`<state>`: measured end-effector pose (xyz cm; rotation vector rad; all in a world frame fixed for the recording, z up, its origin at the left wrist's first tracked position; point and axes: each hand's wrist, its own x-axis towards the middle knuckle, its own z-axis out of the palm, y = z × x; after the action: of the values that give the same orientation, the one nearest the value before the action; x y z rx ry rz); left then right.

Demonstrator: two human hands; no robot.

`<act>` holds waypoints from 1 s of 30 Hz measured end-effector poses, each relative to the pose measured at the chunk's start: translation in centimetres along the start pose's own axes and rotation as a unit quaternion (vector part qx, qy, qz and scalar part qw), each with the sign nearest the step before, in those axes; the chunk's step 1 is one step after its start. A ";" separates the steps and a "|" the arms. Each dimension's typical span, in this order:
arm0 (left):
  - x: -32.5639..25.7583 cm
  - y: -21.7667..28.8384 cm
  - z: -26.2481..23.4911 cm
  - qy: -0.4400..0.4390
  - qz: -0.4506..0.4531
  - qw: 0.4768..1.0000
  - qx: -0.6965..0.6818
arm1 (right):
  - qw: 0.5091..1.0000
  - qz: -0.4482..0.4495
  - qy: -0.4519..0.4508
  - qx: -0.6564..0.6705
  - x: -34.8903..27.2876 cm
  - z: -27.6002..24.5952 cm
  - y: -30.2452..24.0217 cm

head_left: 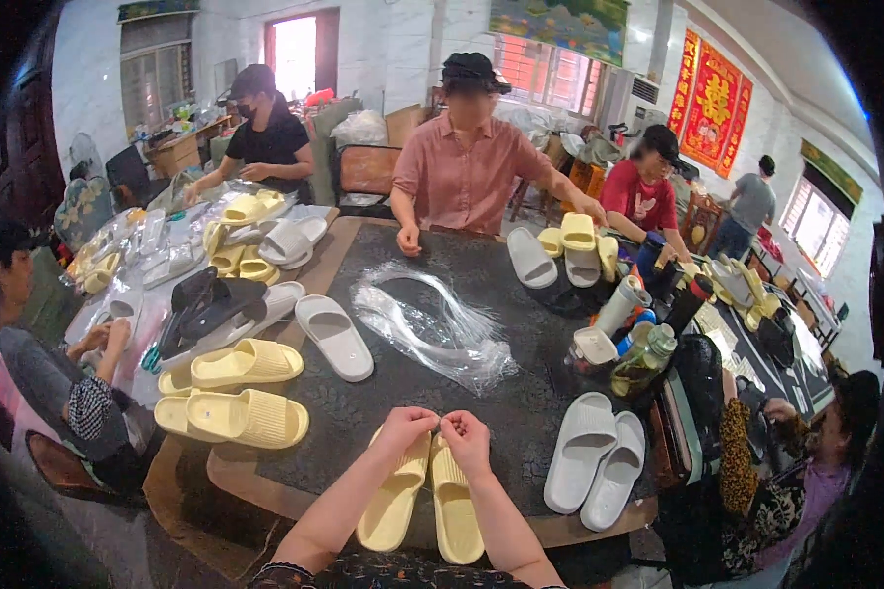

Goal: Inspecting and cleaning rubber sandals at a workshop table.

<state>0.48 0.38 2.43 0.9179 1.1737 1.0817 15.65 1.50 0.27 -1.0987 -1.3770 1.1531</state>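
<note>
Our two hands meet at the lower centre of the frame, over the upper ends of a pair of pale yellow ribbed slide slippers lying side by side on the table. The fingers of our left hand are curled in, with thumb and forefinger pinched together; our right hand is pinched the same way just beside it, fingertips nearly meeting. We cannot tell whether anything thin is held between them. Our forearms cover part of both slippers.

Above our hands, at the centre of the frame, we see a loose loop of clear plastic strips. To its left lies a single light grey slide, and further left, two pairs of yellow ribbed slides rest near the table's edge. At the lower right of the frame we have a pair of light grey slides, with a green-capped bottle and a white-lidded jar above them. Across the table, at upper centre, a person in a pink shirt reaches toward more slides.
</note>
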 end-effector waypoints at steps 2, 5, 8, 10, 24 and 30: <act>0.8 -1.4 -0.6 -0.004 0.013 1.000 -0.010 | 1.000 -0.004 -0.004 -0.004 0.0 0.2 -0.4; 0.3 -0.7 -0.5 -0.016 -0.005 1.000 -0.013 | 1.000 -0.006 0.004 -0.014 -0.2 0.2 -0.6; -0.3 -0.1 -0.2 -0.014 0.003 1.000 -0.027 | 1.000 -0.014 0.007 -0.022 0.1 0.3 -0.2; -0.6 0.0 0.3 0.006 0.018 0.999 -0.041 | 1.000 -0.013 0.004 -0.009 0.3 0.5 -0.2; -1.0 0.8 0.5 0.018 0.030 0.999 0.023 | 1.000 -0.003 0.004 0.008 0.1 0.2 0.2; -0.7 0.2 0.6 0.041 0.047 0.998 0.020 | 1.000 -0.002 0.011 0.000 0.4 0.5 0.5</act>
<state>1.02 -0.30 2.87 0.9757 1.2322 1.1854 15.18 1.88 -0.17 -1.1054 -1.3621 1.1346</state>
